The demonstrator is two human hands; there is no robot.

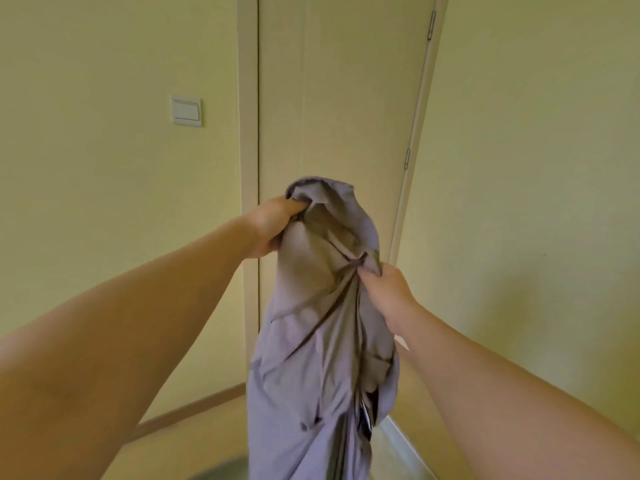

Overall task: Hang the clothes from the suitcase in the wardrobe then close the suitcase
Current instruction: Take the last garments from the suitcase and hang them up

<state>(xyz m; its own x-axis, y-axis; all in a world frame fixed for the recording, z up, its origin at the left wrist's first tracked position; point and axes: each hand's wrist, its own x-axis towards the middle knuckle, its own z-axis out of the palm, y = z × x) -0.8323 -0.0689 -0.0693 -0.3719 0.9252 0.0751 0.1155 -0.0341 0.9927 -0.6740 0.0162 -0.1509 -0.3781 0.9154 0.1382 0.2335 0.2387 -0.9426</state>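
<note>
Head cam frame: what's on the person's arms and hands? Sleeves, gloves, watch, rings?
Nothing worn shows: left hand and right hand are ungloved; left forearm and right forearm are bare to the frame edge, no sleeve. No watch, band or ring on the sides in view.

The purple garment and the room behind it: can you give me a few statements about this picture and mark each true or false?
1. The left hand and the right hand both grip the garment. True.
2. The garment sits neatly on a hanger. False: it hangs bunched from the two hands alone.
3. The light switch is on the wall left of the door. True.
4. The door stands wide open. False: it is shut in its frame.
5. The right hand is held higher than the left. False: the left hand is higher.
</note>
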